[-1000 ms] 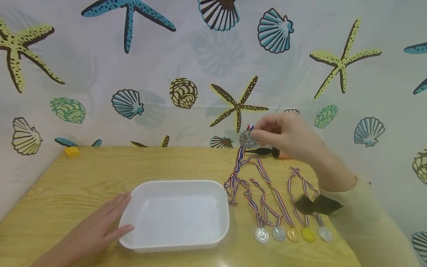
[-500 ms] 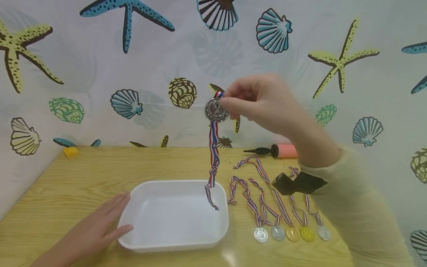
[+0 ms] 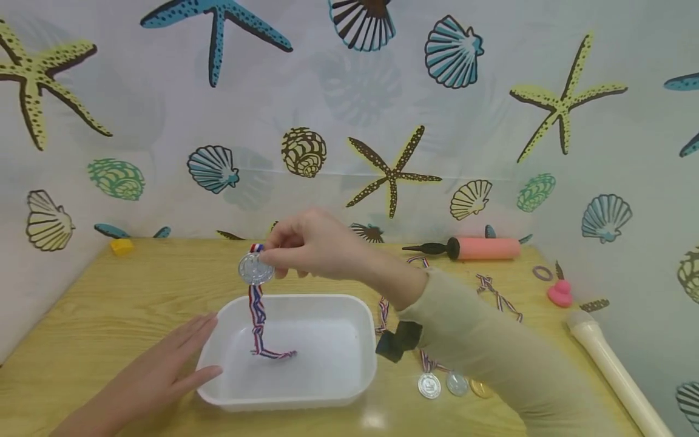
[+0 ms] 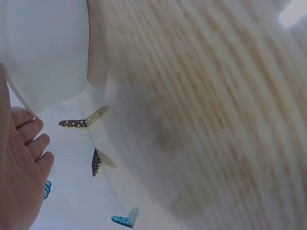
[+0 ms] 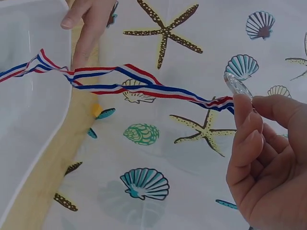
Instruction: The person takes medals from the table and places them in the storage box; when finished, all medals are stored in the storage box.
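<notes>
In the head view my right hand (image 3: 322,246) pinches a silver medal (image 3: 255,269) between thumb and fingers, above the left part of a white plastic tray (image 3: 352,346). The medal's red, white and blue ribbon (image 3: 256,309) hangs down, its tail reaching into the tray. The right wrist view shows the medal (image 5: 237,85) edge-on at my fingertips, the ribbon (image 5: 139,79) stretching away from it. My left hand (image 3: 158,370) rests at the tray's left side, fingers straight along the outside and thumb over the rim. In the left wrist view its fingertips (image 4: 36,127) lie beside the tray wall.
Several medals lie right of the tray, including a silver one (image 3: 429,385); my right sleeve hides some. A pink hand pump (image 3: 486,248) lies behind them. A pale rod-like object (image 3: 611,364), a purple ring (image 3: 542,273) and a pink toy (image 3: 560,293) are farther right. A yellow block (image 3: 121,246) sits back left.
My right hand lifted the silver medal from over the other ribbons, carried it left, then lowered it over the tray's left part, ribbon trailing. My left hand stayed at the tray.
</notes>
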The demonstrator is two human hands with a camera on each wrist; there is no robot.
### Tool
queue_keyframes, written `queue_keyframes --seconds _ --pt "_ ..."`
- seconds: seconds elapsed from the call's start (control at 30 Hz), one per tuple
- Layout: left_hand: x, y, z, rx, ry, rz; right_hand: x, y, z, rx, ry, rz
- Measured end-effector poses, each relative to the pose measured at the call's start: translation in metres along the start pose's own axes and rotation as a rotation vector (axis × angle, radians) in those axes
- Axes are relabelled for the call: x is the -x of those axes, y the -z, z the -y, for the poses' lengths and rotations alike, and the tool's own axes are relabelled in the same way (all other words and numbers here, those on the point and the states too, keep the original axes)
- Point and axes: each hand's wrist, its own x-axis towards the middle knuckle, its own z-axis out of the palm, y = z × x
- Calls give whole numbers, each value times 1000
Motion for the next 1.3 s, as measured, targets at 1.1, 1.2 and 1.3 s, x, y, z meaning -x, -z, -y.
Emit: queue_keyframes --seconds 1.1,1.2,1.3 --pt "4 2 -1 -11 -36 -42 -43 -109 -94 80 -294 172" --pt "4 1 -1 -18 -50 -38 -43 -119 -100 79 -333 217" --pt "4 1 -2 -24 -71 -43 -45 -124 -103 60 -354 240"
